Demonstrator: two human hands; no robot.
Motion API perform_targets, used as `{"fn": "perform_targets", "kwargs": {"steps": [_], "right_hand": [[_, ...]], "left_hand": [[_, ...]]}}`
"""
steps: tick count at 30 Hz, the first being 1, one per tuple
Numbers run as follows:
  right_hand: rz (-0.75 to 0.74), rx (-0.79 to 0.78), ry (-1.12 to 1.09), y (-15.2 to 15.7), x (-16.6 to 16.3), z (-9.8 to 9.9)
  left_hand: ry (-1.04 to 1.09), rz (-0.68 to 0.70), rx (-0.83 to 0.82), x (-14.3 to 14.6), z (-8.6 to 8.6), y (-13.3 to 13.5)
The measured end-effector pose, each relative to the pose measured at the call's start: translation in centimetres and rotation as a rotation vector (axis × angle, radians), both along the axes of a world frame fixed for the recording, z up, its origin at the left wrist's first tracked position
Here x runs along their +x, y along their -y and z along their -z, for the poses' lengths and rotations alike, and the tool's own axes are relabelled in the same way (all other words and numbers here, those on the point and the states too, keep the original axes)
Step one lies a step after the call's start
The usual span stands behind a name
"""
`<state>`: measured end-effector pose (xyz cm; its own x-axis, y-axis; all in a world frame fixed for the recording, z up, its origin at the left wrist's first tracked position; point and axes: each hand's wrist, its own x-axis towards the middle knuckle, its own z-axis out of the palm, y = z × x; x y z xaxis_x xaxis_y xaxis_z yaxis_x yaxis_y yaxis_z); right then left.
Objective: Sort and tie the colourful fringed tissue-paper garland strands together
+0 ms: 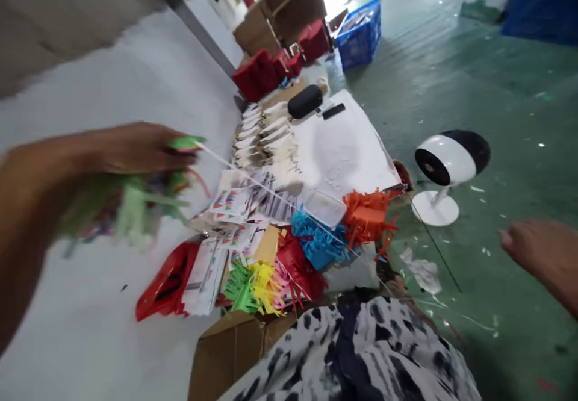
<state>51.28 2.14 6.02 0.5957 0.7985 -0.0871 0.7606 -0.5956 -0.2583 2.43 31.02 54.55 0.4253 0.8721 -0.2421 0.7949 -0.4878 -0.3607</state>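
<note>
Left hand (147, 146), raised before the white wall (149, 76), grips a blurred green fringed bunch (132, 208) with white string (255, 180); probably paper, light, limp, tearable, best held by string, not fringe; right hand (539, 249) apart, grip unclear.

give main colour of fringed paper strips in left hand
The paper strips are mostly light green, head view.
</note>
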Motion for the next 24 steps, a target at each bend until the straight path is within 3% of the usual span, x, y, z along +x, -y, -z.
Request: {"fn": "perform_targets", "kwargs": {"steps": [2, 3, 5, 8, 11, 13, 15, 18, 21, 24], "right_hand": [[-0.190, 0.224, -0.136, -4.9, -4.5, -5.0], [-0.294, 0.363, -0.301, -6.8, -7.6, -7.8], [-0.553, 0.476, -0.686, -9.8, -14.8, -12.8], [-0.801, 0.633, -1.003, -12.6, -24.9, -17.6], [-0.825, 0.647, -1.215, -13.9, -31.3, -18.7], [-0.697, 0.619, -1.291, -14.0, -33.1, -18.2], [-0.558, 0.595, -1.282, -13.4, -33.5, -17.4], [-0.434, 0.563, -1.390, -11.8, -32.9, -17.0], [-0.314, 0.549, -1.551, -10.3, -32.5, -17.4], [-0.288, 0.523, -1.524, -9.0, -32.6, -17.6]], "left_hand": [[0.024, -0.063, -0.206, -0.5, 2.2, 1.0], [0.086, -0.062, -0.331, -0.3, 3.8, 1.6], [0.282, 0.006, -0.554, 0.5, 7.2, 2.7], [0.486, 0.135, -0.823, 1.2, 11.4, 4.2], [0.551, 0.206, -0.929, 0.5, 14.2, 4.6], [0.610, 0.193, -0.913, -0.6, 16.1, 4.4], [0.717, 0.127, -0.957, -2.0, 18.2, 4.2], [0.874, -0.001, -1.213, -4.1, 21.9, 4.5], [1.002, -0.103, -1.526, -5.4, 25.7, 6.2], [1.056, -0.134, -1.709, -5.4, 29.6, 8.9]]}}
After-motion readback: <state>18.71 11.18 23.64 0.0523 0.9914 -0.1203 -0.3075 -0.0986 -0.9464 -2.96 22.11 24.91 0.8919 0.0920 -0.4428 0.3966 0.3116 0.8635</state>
